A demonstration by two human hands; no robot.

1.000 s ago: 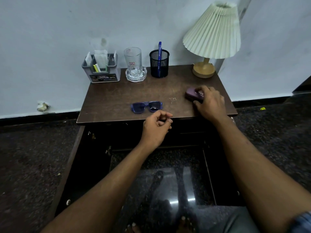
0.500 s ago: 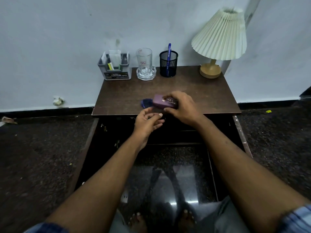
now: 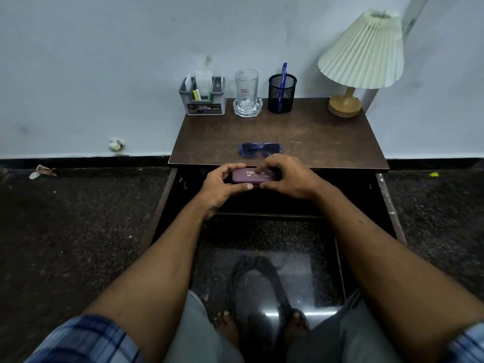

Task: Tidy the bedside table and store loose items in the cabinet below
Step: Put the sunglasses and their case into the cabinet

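Item: purple case (image 3: 248,177), being held just off worktop (image 3: 314,137) front edge, above open cabinet (image 3: 353,200). left grip (image 3: 222,184) and right grip (image 3: 288,179) curling round its ends, right fingers covering part of lid lettering. blue sunglasses (image 3: 260,149) lying just behind. Standing along wall: grey organiser (image 3: 203,102), glass (image 3: 246,87), mesh pen cup (image 3: 282,95), lamp (image 3: 361,56).

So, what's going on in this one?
A person holds a purple glasses case in both hands, left hand and right hand curled round its ends, just in front of the bedside table, above the open cabinet. The case looks closed. Blue sunglasses lie on the table near its front edge, not yet packed away.
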